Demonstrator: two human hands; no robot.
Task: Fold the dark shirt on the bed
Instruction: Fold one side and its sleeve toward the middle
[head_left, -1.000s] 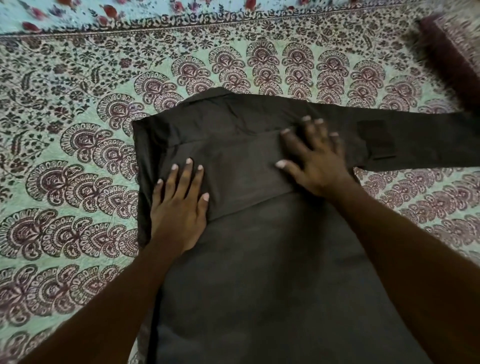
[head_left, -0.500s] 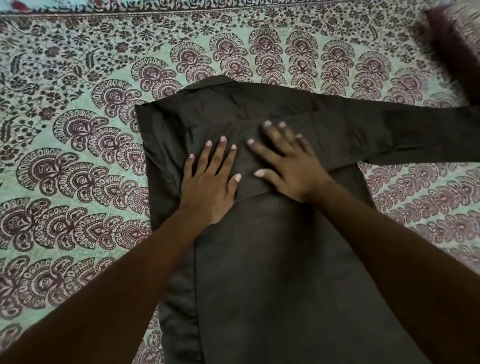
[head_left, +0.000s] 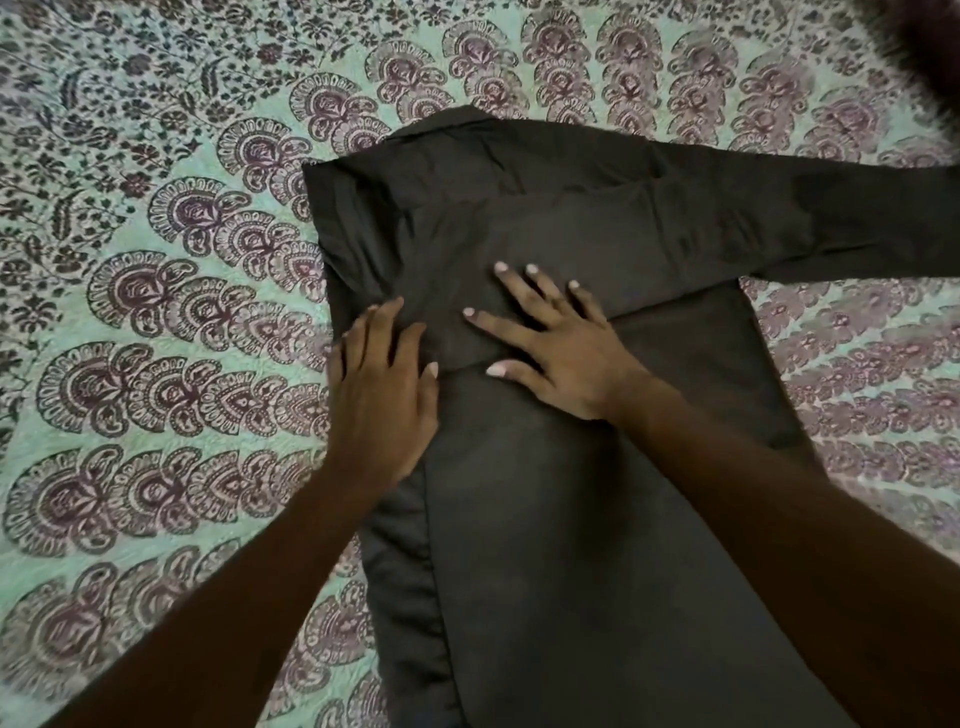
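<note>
Lying flat on the mint-green bedspread printed with maroon paisley (head_left: 156, 364), the dark charcoal long-sleeved cloth shirt (head_left: 545, 545) is seen from the head camera, one sleeve (head_left: 857, 223) stretched rightward. The right hand (head_left: 561, 358) is pressed on it, fingers spread straight. The left hand (head_left: 382, 400) is laid on its folded left edge (fingertips buried in a crease, so any pinch cannot be told).
</note>
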